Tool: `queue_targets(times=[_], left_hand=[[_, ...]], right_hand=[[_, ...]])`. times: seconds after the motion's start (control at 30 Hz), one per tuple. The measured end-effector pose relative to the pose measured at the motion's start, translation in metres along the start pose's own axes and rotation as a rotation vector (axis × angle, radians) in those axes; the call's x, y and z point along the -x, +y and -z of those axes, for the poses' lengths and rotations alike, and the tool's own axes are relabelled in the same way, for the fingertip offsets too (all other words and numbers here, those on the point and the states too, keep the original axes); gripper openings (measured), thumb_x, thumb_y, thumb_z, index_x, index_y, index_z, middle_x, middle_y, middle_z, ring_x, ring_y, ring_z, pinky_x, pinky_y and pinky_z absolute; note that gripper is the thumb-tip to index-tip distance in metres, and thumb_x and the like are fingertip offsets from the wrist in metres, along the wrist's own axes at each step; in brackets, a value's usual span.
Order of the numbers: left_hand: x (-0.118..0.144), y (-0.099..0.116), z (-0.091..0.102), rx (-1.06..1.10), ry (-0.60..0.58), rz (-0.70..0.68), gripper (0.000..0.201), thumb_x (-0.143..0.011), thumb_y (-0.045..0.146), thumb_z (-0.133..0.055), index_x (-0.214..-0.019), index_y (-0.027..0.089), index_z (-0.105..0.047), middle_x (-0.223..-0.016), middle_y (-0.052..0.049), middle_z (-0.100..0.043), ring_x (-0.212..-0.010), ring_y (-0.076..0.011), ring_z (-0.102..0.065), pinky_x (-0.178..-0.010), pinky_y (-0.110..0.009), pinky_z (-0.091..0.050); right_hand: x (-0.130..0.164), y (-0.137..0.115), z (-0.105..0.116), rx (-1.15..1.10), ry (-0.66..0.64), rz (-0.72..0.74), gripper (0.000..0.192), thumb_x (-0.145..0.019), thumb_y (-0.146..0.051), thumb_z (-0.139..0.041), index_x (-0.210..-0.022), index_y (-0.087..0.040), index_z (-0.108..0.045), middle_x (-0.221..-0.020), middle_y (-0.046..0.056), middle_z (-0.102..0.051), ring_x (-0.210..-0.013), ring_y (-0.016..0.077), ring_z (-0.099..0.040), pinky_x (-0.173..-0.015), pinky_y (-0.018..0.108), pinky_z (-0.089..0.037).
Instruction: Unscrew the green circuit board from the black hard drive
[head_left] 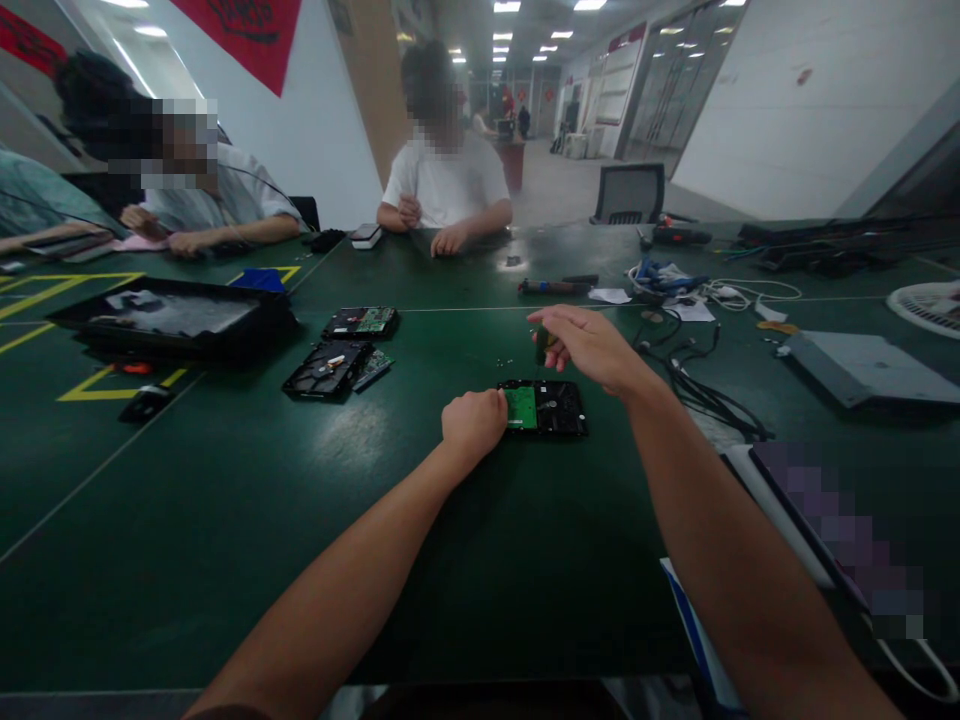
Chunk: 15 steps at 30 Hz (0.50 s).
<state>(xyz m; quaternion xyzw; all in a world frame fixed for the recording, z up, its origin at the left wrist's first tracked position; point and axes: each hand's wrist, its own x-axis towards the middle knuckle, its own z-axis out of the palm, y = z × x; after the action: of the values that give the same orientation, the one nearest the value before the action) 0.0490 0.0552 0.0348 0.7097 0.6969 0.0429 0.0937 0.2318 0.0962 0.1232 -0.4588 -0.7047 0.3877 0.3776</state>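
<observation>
A black hard drive (562, 408) with a green circuit board (521, 409) lies flat on the dark green table. My left hand (475, 425) is closed on the drive's left end, its fingertips partly hidden. Above the drive's far edge, my right hand (574, 345) is wrapped round the handle of a screwdriver (541, 345). The thin shaft points down at the drive; whether its tip sits in a screw is too small to tell. Several tiny screws (505, 362) lie on the table just beyond the drive.
More drives (360, 321) and an opened drive case (327, 369) with a loose circuit board (373, 370) lie to the left. Farther left stands a black tray (180, 310). Cables (686, 375) and a grey metal box (870, 365) occupy the right. People sit across the table.
</observation>
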Motion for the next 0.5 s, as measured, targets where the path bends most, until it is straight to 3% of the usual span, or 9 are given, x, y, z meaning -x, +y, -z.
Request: queue_targets(times=[0.2,0.4,0.5], left_hand=[[-0.0001,-0.0002,-0.0015,-0.006,0.002,0.015,0.060,-0.107,0.045,-0.023,-0.100,0.021,-0.077,-0.099,-0.014,-0.077,-0.090,-0.0293,-0.075,-0.083,-0.042,-0.057],[0.0034,0.0013,-0.0017,0.007,0.035,0.031,0.051,-0.106,0.049,-0.029,-0.107,0.021,-0.071,-0.100,-0.013,-0.075,-0.091,-0.0274,-0.073,-0.083,-0.038,-0.055],[0.0055,0.0013,-0.0024,0.023,0.114,0.002,0.041,-0.106,0.048,-0.037,-0.115,0.021,-0.065,-0.109,-0.012,-0.071,-0.094,-0.0259,-0.071,-0.082,-0.036,-0.054]], right_hand=[[0.0010,0.0005,0.0038,0.145,0.061,0.018,0.032,-0.093,-0.052,-0.061,-0.092,-0.021,-0.070,-0.069,0.002,-0.064,-0.063,0.0151,-0.057,-0.057,0.031,-0.042],[0.0014,-0.0013,0.0012,0.049,0.044,0.055,0.029,-0.093,-0.051,-0.063,-0.095,-0.022,-0.067,-0.093,0.005,-0.073,-0.064,0.0131,-0.060,-0.057,0.030,-0.044],[0.0024,-0.0028,0.0004,0.054,0.032,0.071,0.030,-0.093,-0.052,-0.064,-0.096,-0.022,-0.068,-0.091,0.005,-0.072,-0.064,0.0130,-0.060,-0.056,0.029,-0.043]])
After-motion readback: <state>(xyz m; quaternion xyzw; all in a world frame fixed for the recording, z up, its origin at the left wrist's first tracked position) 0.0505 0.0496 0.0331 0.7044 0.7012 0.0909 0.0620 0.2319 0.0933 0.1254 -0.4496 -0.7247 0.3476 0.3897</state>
